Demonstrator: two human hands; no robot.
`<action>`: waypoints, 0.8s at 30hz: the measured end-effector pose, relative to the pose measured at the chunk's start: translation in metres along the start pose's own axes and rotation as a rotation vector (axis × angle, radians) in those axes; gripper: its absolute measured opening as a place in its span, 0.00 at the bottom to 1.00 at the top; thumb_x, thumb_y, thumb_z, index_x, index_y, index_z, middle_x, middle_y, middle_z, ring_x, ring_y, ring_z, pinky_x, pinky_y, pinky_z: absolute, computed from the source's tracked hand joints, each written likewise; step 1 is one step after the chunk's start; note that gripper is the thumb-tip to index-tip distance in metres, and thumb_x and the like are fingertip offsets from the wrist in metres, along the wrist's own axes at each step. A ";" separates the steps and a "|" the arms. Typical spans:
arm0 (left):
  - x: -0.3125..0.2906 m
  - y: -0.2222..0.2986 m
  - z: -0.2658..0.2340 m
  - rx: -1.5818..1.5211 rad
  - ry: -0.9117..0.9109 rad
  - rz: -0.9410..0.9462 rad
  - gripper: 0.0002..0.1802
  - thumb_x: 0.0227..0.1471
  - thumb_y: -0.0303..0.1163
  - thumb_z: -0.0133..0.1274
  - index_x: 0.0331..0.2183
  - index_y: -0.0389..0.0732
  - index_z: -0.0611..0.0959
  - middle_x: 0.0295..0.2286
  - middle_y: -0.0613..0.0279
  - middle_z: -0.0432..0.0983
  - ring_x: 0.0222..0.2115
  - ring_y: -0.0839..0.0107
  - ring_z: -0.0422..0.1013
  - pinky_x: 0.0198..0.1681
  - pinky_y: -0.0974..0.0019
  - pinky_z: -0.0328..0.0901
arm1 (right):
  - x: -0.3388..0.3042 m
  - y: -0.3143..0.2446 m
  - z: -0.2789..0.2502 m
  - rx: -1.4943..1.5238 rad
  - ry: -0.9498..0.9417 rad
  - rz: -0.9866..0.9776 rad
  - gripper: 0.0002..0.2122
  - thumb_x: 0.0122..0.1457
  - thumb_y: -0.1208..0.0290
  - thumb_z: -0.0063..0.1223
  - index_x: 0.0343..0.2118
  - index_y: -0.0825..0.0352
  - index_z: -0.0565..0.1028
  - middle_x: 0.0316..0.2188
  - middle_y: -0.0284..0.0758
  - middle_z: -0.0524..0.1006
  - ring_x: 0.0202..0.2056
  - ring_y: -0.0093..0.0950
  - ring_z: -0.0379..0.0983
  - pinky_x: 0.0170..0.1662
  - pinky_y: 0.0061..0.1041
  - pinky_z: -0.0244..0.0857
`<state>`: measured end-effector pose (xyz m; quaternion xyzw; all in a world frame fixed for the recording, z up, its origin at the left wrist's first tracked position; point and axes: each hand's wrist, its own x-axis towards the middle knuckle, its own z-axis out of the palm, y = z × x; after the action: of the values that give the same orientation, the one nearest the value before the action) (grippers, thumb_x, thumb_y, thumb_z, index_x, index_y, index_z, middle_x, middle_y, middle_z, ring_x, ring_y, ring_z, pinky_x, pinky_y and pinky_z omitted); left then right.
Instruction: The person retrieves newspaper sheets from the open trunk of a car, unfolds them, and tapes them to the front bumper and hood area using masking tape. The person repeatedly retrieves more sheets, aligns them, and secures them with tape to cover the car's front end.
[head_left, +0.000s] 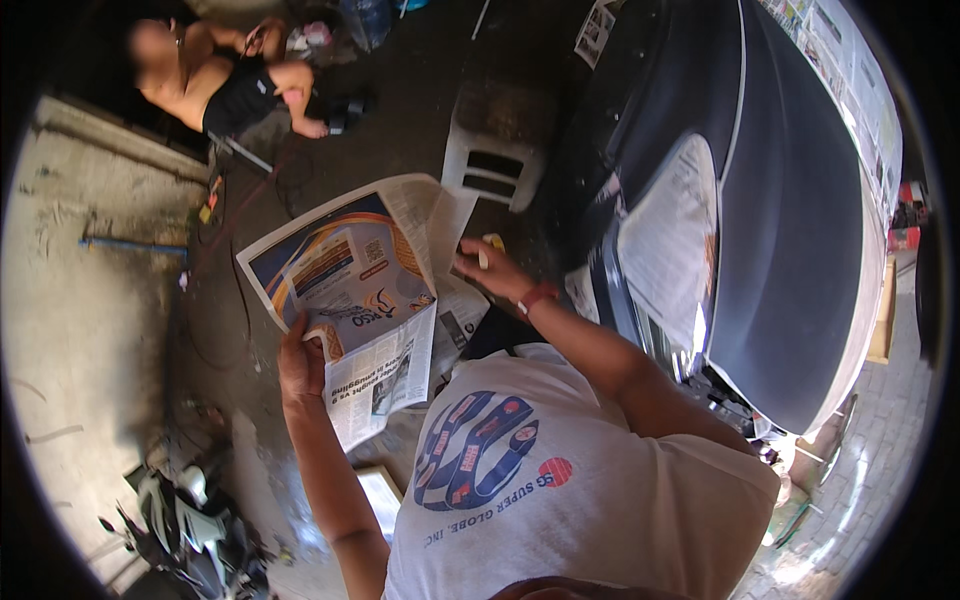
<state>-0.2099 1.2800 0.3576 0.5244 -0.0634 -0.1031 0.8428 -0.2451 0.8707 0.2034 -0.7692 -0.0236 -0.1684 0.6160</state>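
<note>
A spread newspaper (395,270) hangs in front of me, with a large coloured advertisement on its upper part. My left hand (300,362) grips its lower left edge, thumb on the printed side. Beyond the paper's right edge is my right hand (497,270), with a wristband on its wrist. Its fingers are curled around a small pale yellow roll of tape (494,242), partly hidden by the hand. To the right stands a dark grey car body (790,220). Newspaper (672,235) covers its headlight area.
A worn white plastic stool (492,160) stands ahead. Another person (225,75) sits at the far left, near a concrete wall (90,270). A motorcycle (190,530) is at the lower left. More newspaper sheets (840,70) cover the car's far right side.
</note>
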 end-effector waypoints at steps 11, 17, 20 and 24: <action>-0.328 -0.025 0.246 -0.106 -0.371 0.278 0.27 0.72 0.30 0.52 0.68 0.39 0.70 0.63 0.49 0.74 0.67 0.53 0.70 0.60 0.37 0.75 | -0.423 -0.140 -0.052 -0.455 -0.155 -0.307 0.58 0.52 0.44 0.79 0.77 0.66 0.52 0.70 0.59 0.63 0.67 0.55 0.69 0.68 0.46 0.66; -0.792 -0.146 0.326 -0.119 -0.532 0.123 0.17 0.71 0.31 0.53 0.55 0.31 0.79 0.59 0.45 0.77 0.68 0.54 0.68 0.62 0.34 0.72 | -0.943 -0.189 -0.057 -0.398 -0.033 -0.288 0.67 0.43 0.43 0.84 0.77 0.72 0.49 0.75 0.63 0.52 0.72 0.62 0.57 0.75 0.46 0.56; -1.007 -0.215 0.373 -0.107 -0.653 0.085 0.20 0.70 0.30 0.52 0.59 0.31 0.75 0.59 0.44 0.77 0.69 0.52 0.67 0.64 0.25 0.68 | -1.178 -0.193 -0.055 -0.332 0.346 -0.620 0.63 0.42 0.42 0.84 0.75 0.73 0.57 0.72 0.60 0.62 0.69 0.58 0.64 0.73 0.46 0.60; -1.125 -0.237 0.420 -0.142 -0.715 -0.004 0.25 0.69 0.28 0.51 0.64 0.36 0.70 0.60 0.45 0.75 0.68 0.50 0.69 0.63 0.17 0.66 | -1.265 -0.199 -0.047 -0.492 0.712 -0.046 0.37 0.60 0.44 0.72 0.61 0.73 0.77 0.59 0.56 0.78 0.63 0.54 0.72 0.68 0.47 0.62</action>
<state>-1.4178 1.0828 0.3317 0.3953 -0.3455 -0.2857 0.8017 -1.4959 1.0903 0.0350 -0.7863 0.2140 -0.4376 0.3800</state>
